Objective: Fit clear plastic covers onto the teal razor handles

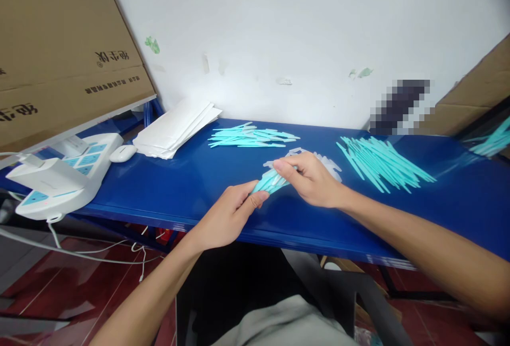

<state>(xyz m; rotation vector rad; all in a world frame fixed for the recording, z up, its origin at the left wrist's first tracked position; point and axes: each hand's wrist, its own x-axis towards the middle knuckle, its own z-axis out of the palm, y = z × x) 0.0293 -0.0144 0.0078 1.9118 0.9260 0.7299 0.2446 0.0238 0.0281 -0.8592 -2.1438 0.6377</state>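
Forearms [139,298] frame turquoise sticks [274,180], held by left fingers [255,201] and right fingers [289,171] (piles [382,162] beyond).

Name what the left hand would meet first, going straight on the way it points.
Past the turquoise sticks it holds, the left hand would probably meet the right hand first; exact depth is unclear.

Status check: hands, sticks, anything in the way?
Left hand and right hand both on teal stick bundle. Bundle over blue table. Translucent pieces partly hidden behind right hand; no obstruction visible.
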